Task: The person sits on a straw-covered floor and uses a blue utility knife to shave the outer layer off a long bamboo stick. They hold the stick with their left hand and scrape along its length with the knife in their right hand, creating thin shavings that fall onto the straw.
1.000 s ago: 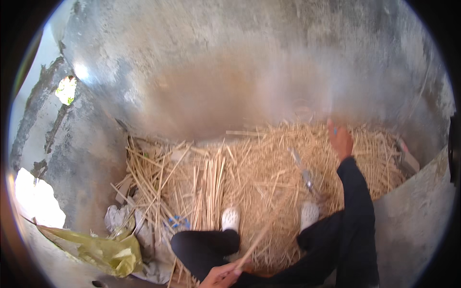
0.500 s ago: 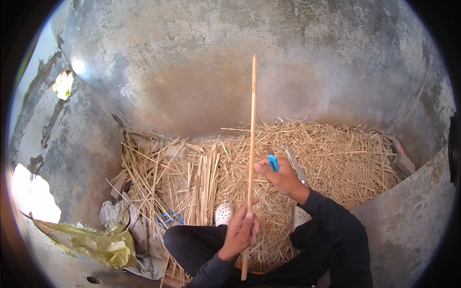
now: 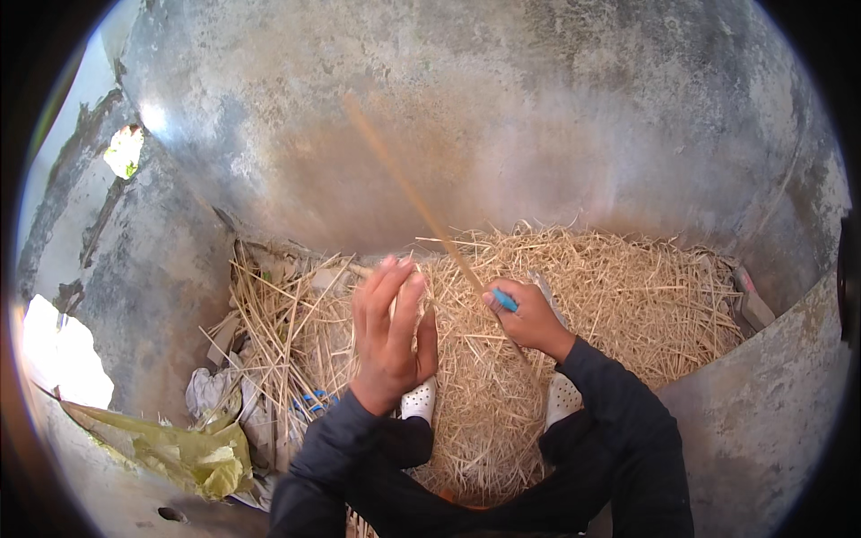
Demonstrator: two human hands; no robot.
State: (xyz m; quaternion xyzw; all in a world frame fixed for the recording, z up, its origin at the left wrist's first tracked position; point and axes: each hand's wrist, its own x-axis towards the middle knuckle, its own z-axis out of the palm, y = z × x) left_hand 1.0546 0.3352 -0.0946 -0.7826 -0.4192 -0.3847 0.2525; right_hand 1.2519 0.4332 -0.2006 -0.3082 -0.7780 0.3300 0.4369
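My right hand (image 3: 527,318) is closed around a knife with a blue handle (image 3: 505,300) and a long, thin wooden stick (image 3: 414,194). The stick slants from the upper left, through the grip, down toward the lower right, and is smeared by motion. My left hand (image 3: 387,336) is raised to the left of the stick, apart from it, fingers stretched out and holding nothing. Beneath both hands lies a thick layer of straw-like shavings (image 3: 628,296). Just behind my right hand a long grey metal piece (image 3: 549,296) rests on the shavings, partly hidden.
Loose wooden strips (image 3: 291,323) lie at the left, near a blue object (image 3: 314,401) and a grey cloth (image 3: 211,394). A yellowish sheet (image 3: 193,453) hangs at the lower left. Worn grey walls (image 3: 574,108) enclose the space. My white perforated shoes (image 3: 418,401) stand on the shavings.
My left hand has let go of the stick, moved up and left, and opened. The stick, now in my right hand, has swung from upright to a leftward slant.
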